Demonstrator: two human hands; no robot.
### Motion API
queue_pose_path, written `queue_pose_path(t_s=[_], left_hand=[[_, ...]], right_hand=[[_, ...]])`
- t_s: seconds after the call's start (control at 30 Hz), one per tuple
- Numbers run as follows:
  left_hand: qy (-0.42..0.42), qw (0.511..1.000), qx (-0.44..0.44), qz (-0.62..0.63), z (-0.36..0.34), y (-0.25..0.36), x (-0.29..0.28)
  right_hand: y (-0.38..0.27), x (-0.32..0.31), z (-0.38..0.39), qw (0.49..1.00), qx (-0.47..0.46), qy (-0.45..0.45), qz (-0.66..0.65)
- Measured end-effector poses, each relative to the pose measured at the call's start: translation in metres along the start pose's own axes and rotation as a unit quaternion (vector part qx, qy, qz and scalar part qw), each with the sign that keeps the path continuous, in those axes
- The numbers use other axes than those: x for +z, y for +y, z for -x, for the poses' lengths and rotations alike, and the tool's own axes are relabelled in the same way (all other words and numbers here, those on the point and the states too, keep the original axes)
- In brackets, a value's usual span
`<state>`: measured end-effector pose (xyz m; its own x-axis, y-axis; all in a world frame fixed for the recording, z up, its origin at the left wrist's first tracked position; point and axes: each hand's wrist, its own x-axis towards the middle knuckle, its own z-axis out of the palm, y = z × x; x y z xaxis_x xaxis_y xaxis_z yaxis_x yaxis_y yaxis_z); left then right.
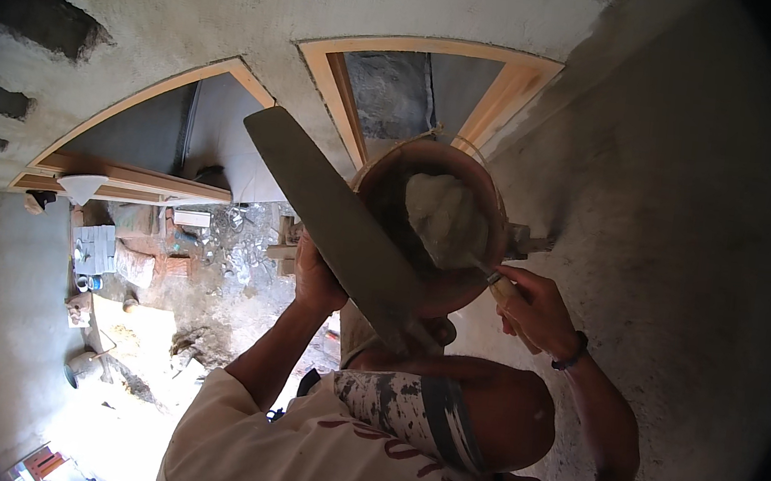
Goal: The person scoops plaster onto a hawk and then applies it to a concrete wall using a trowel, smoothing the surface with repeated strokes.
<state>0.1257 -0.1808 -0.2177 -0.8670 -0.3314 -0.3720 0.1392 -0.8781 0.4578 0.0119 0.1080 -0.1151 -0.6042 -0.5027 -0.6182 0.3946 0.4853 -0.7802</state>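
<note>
My left hand [317, 280] is closed behind a long, flat plastering float [332, 211], whose broad grey face is tilted across the near left of the bucket. In my right hand [538, 313] is the wooden handle of a trowel [499, 286]. Its blade reaches into a round bucket [466, 296] and is mostly hidden under a heap of wet grey mortar [445, 214]. Part of the bucket's rim and inside is hidden by the float. My bent knee [517, 419] shows just below the bucket.
Two wooden frames [424, 49] [150, 112] are set in the plastered wall ahead, which has several rough dark recesses [47, 15] at left. A bare wall [674, 271] rises close on my right. Far below left lies a floor with rubble [234, 253] and building materials.
</note>
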Motion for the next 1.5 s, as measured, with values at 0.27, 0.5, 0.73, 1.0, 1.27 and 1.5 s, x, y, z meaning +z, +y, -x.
queue_pose_path(t_s=[0.27, 0.5, 0.73, 1.0, 1.27, 1.5], left_hand=[[-0.045, 0.994, -0.067, 0.066, -0.020, -0.044, 0.019], [-0.050, 0.990, -0.077, 0.106, -0.033, -0.060, 0.084], [-0.104, 0.990, -0.048, 0.088, -0.042, -0.071, 0.083], [-0.070, 0.957, -0.161, 0.231, -0.037, -0.072, 0.079], [-0.121, 0.913, -0.212, 0.326, -0.065, -0.118, -0.019], [-0.092, 0.935, -0.225, 0.257, -0.053, -0.105, -0.035]], right_hand=[[-0.073, 0.008, 0.054, 0.982, -0.118, 0.073, 0.129], [-0.108, 0.036, 0.065, 0.877, -0.251, 0.172, 0.372], [-0.112, 0.046, 0.071, 0.826, -0.267, 0.216, 0.448], [-0.106, 0.047, 0.064, 0.858, -0.290, 0.221, 0.362], [-0.108, 0.032, 0.055, 0.953, -0.234, 0.151, 0.117], [-0.099, -0.008, 0.049, 0.971, -0.172, 0.125, 0.108]])
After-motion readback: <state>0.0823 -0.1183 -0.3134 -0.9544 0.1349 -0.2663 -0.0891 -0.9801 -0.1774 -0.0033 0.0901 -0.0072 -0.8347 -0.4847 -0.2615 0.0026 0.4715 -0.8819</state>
